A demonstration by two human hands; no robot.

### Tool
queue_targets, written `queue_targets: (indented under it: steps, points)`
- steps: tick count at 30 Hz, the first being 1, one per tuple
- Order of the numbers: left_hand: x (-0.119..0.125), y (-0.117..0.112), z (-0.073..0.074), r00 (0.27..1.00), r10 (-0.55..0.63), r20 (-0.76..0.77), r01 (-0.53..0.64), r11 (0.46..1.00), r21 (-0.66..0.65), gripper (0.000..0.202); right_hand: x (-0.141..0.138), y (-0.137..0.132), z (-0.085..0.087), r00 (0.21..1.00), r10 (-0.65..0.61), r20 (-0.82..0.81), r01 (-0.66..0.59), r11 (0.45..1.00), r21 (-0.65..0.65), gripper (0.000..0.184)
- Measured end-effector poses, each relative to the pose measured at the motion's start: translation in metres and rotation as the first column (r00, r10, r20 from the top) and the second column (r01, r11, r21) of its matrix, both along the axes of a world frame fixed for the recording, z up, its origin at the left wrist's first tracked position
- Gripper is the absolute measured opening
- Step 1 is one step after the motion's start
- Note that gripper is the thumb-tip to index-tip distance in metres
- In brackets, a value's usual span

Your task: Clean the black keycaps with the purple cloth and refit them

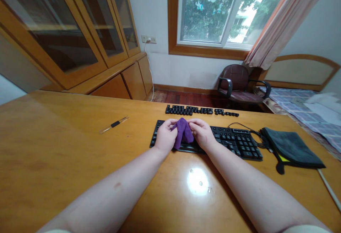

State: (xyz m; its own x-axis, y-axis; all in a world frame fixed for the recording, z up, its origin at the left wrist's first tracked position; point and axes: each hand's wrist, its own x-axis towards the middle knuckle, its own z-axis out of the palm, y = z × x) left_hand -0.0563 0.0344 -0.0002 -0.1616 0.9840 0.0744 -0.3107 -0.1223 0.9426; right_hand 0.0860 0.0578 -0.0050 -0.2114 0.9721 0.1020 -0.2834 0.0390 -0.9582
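Observation:
Both of my hands rest over the left half of a black keyboard [234, 140] on the wooden table. Between them is a small purple cloth [183, 131], bunched up and standing above the keys. My left hand [165, 136] has its fingers curled onto the cloth's left side. My right hand [201, 133] is closed on the cloth's right side. A row of loose black keycaps [199, 111] lies on the table just beyond the keyboard.
A folded dark grey cloth [291, 147] with a yellow tag lies right of the keyboard, beside the keyboard's coiled cable [246, 126]. A clear stick with a black middle [114, 124] lies to the left. An office chair [239, 84], a bed and wooden cabinets stand beyond the table [66, 155].

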Motion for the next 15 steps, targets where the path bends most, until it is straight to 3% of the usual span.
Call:
queue_targets:
  steps: [4, 10, 15]
  points:
    - [-0.0003, -0.0024, 0.0048, 0.998, -0.021, -0.06, 0.02, 1.0, -0.014, 0.018, -0.0005, -0.0004, 0.0019, 0.996, -0.03, 0.086, 0.024, 0.998, 0.065, 0.025]
    - [0.0017, -0.0018, 0.0054, 0.994, -0.092, -0.063, 0.094, 0.995, 0.033, 0.024, -0.0002, 0.0015, 0.0047, 0.99, -0.108, 0.092, 0.094, 0.986, 0.14, 0.019]
    - [-0.0003, 0.0001, -0.0011, 0.992, 0.016, -0.124, -0.008, 0.998, 0.068, 0.018, 0.002, 0.0024, 0.0043, 0.991, -0.022, 0.136, -0.007, 0.979, 0.206, 0.019]
